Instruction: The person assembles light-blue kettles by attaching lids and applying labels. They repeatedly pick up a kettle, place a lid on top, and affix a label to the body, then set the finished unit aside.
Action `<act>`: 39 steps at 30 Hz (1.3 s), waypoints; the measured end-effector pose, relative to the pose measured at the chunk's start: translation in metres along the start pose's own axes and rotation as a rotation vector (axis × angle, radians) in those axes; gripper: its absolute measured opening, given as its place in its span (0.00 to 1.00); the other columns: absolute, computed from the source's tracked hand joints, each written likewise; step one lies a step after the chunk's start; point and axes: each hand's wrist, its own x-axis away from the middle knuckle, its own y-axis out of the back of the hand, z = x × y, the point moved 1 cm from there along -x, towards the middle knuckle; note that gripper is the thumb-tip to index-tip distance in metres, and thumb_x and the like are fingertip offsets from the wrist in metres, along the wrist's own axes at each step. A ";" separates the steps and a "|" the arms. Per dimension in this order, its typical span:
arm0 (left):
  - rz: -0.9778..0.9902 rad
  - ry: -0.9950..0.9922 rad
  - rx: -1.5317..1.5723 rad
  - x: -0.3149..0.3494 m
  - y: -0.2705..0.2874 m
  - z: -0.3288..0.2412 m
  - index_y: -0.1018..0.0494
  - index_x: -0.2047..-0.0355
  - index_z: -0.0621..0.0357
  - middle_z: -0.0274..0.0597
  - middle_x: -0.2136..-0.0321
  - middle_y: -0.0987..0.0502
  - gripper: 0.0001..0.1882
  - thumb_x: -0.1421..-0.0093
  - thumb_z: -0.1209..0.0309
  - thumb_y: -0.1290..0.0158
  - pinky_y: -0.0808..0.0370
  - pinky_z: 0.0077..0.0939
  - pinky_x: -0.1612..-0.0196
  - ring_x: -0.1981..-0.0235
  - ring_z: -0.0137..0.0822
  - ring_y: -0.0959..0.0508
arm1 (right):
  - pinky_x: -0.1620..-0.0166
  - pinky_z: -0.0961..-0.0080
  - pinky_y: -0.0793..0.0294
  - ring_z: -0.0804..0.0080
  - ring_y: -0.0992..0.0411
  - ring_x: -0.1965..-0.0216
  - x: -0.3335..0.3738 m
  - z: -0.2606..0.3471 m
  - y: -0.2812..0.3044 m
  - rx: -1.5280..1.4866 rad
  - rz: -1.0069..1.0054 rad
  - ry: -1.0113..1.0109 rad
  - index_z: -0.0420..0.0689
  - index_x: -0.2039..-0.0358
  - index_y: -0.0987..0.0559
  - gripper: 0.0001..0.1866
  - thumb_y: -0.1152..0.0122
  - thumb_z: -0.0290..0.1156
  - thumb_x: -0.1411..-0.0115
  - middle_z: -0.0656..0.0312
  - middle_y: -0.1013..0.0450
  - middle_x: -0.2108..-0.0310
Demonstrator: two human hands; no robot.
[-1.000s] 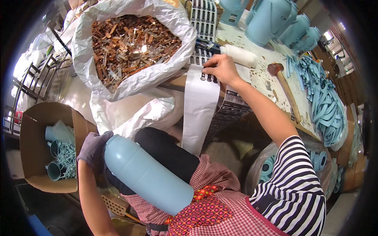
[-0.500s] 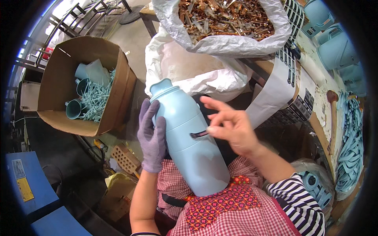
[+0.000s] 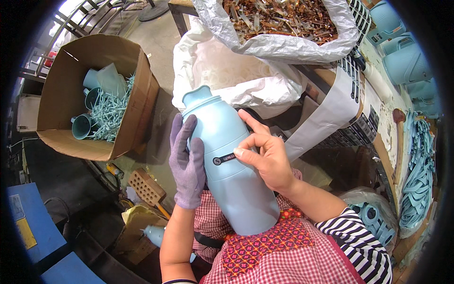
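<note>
One blue flask body (image 3: 236, 199) leans on the checked apron (image 3: 269, 260); the left hand (image 3: 187, 165), fingers spread, steadies its side, the right hand (image 3: 270, 163) pinching one black label (image 3: 223, 159) against it. One hammer (image 3: 400, 142) lies near the worn white table (image 3: 388, 106)'s edge; one carton (image 3: 54, 109) stands left.

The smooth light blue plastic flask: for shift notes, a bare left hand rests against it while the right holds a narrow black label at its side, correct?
No: the head view shows a purple fabric glove on the left hand. That hand rests against the flask, and the right hand holds the label at its side.
</note>
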 end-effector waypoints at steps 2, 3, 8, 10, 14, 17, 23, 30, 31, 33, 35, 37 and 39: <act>0.027 0.007 0.036 0.001 0.002 -0.001 0.31 0.36 0.60 0.56 0.30 0.43 0.33 0.40 0.62 0.38 0.41 0.40 0.30 0.31 0.47 0.39 | 0.32 0.57 0.48 0.56 0.44 0.30 0.000 -0.001 0.000 0.001 -0.008 -0.003 0.42 0.73 0.15 0.06 0.29 0.31 0.45 0.38 0.40 0.31; 0.042 0.010 0.053 0.001 0.003 -0.003 0.32 0.35 0.59 0.56 0.30 0.45 0.37 0.43 0.61 0.36 0.41 0.41 0.30 0.31 0.47 0.39 | 0.32 0.58 0.48 0.56 0.43 0.30 -0.001 -0.001 0.001 -0.006 -0.009 -0.005 0.42 0.73 0.15 0.06 0.29 0.31 0.45 0.38 0.40 0.31; 0.092 0.057 -0.009 0.000 0.001 -0.009 0.36 0.34 0.61 0.53 0.29 0.45 0.50 0.58 0.64 0.29 0.41 0.41 0.30 0.31 0.46 0.38 | 0.33 0.58 0.45 0.55 0.39 0.33 0.000 -0.003 0.001 0.008 -0.044 0.025 0.41 0.74 0.15 0.06 0.29 0.31 0.46 0.37 0.37 0.33; 0.102 0.082 0.009 -0.001 0.001 -0.009 0.36 0.34 0.62 0.50 0.30 0.44 0.51 0.60 0.66 0.29 0.42 0.40 0.30 0.31 0.45 0.38 | 0.35 0.59 0.41 0.54 0.36 0.35 0.001 -0.006 0.002 0.069 -0.074 0.074 0.41 0.74 0.16 0.07 0.29 0.31 0.46 0.36 0.36 0.34; 0.167 0.054 0.046 -0.023 0.018 -0.005 0.31 0.41 0.64 0.49 0.40 0.34 0.36 0.52 0.74 0.35 0.35 0.35 0.35 0.39 0.44 0.31 | 0.39 0.60 0.32 0.52 0.29 0.40 0.002 -0.005 0.001 0.105 -0.158 0.162 0.40 0.73 0.18 0.07 0.28 0.29 0.47 0.35 0.35 0.35; 0.045 -0.046 -0.067 -0.064 0.010 -0.029 0.33 0.40 0.69 0.51 0.45 0.29 0.30 0.43 0.74 0.40 0.32 0.36 0.38 0.41 0.42 0.28 | 0.40 0.62 0.30 0.55 0.26 0.42 0.000 -0.016 0.003 -0.046 -0.162 0.141 0.39 0.72 0.21 0.08 0.28 0.25 0.48 0.37 0.33 0.36; 0.341 -0.010 -1.064 -0.101 -0.027 -0.079 0.22 0.57 0.60 0.63 0.67 0.19 0.24 0.37 0.49 0.46 0.24 0.49 0.52 0.58 0.60 0.19 | 0.36 0.56 0.38 0.51 0.39 0.36 -0.002 -0.013 0.000 0.231 -0.093 0.249 0.38 0.38 0.35 0.51 0.19 0.49 0.56 0.46 0.40 0.34; 0.290 0.011 -0.243 -0.078 0.013 -0.087 0.20 0.53 0.70 0.43 0.62 0.18 0.22 0.35 0.59 0.44 0.25 0.26 0.52 0.62 0.30 0.22 | 0.44 0.67 0.31 0.68 0.32 0.42 0.018 -0.011 0.108 0.443 -0.257 0.236 0.47 0.40 0.26 0.38 0.20 0.36 0.51 0.57 0.31 0.40; 0.328 -0.013 -0.043 -0.079 0.037 -0.079 0.21 0.49 0.68 0.46 0.57 0.19 0.25 0.33 0.56 0.46 0.26 0.28 0.50 0.57 0.31 0.22 | 0.47 0.70 0.27 0.70 0.25 0.50 0.025 0.003 0.142 0.491 -0.359 0.311 0.43 0.49 0.20 0.25 0.23 0.34 0.46 0.57 0.23 0.49; 0.157 0.264 0.415 -0.067 0.033 -0.071 0.23 0.48 0.70 0.44 0.59 0.19 0.26 0.31 0.55 0.48 0.25 0.25 0.53 0.59 0.32 0.21 | 0.57 0.73 0.23 0.73 0.22 0.63 0.040 0.028 0.214 0.597 -0.578 0.339 0.38 0.64 0.15 0.08 0.31 0.30 0.39 0.59 0.18 0.64; 0.265 0.194 0.104 -0.086 0.046 -0.053 0.23 0.49 0.70 0.43 0.61 0.19 0.26 0.31 0.55 0.48 0.25 0.25 0.55 0.61 0.30 0.22 | 0.53 0.71 0.25 0.69 0.23 0.61 0.046 0.042 0.294 0.809 -0.791 0.355 0.39 0.65 0.15 0.08 0.30 0.30 0.41 0.61 0.20 0.66; 0.410 0.251 -0.148 -0.093 0.044 -0.042 0.22 0.52 0.70 0.42 0.64 0.19 0.24 0.30 0.56 0.49 0.26 0.25 0.58 0.64 0.29 0.23 | 0.51 0.71 0.27 0.67 0.25 0.60 0.044 0.042 0.344 1.062 -0.817 0.365 0.40 0.64 0.14 0.10 0.28 0.30 0.44 0.61 0.21 0.67; 0.357 0.197 -0.244 -0.089 0.023 -0.045 0.20 0.57 0.69 0.41 0.67 0.19 0.21 0.31 0.59 0.49 0.26 0.24 0.61 0.66 0.27 0.23 | 0.50 0.72 0.29 0.66 0.26 0.58 0.035 0.026 0.366 1.115 -0.736 0.342 0.40 0.64 0.13 0.12 0.26 0.31 0.48 0.61 0.22 0.67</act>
